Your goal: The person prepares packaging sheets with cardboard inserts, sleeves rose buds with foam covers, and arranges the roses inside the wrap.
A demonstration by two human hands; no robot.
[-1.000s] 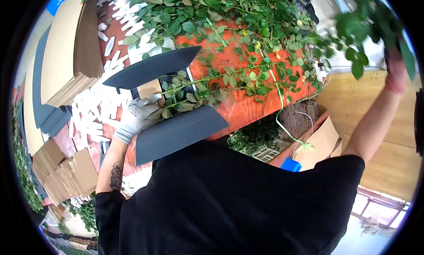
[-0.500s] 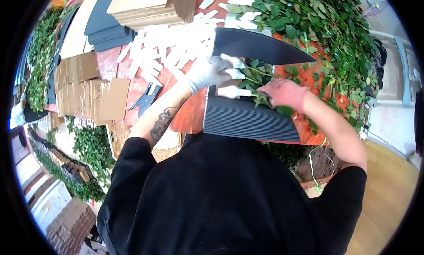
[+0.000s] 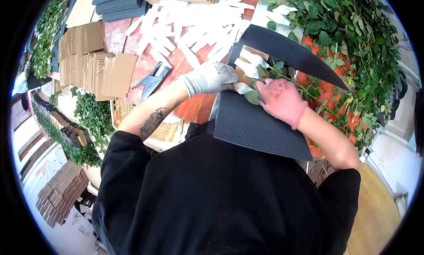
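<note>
Left of the left fingers: stapler (image 3: 154, 79) on the tabletop (image 3: 201, 108), probably parked for easy reach. Left hand (image 3: 214, 78), pale glove, fingers close together and bent at the near white-wrapped bud (image 3: 241, 88); can't tell if they pinch it. Looks like they're levelling bud ends. Just beyond those fingertips, more wrapped buds (image 3: 250, 69) lie over brown card (image 3: 260, 55) on a dark corrugated sheet (image 3: 260, 127); its far flap (image 3: 291, 52) stands up, likely a guard. Right hand (image 3: 285, 100), pink glove, fingers curled over leaves beside the buds, apparently steadying stems; grip underneath hidden.

Surface/room: far left of the fingers, greenery (image 3: 92, 118), then cardboard pieces (image 3: 119, 74). Tabletop is worn red; loose white sleeves (image 3: 194, 27) piled beyond the left fingers. Right of the right fingers, leafy stems (image 3: 349, 32) heaped.
</note>
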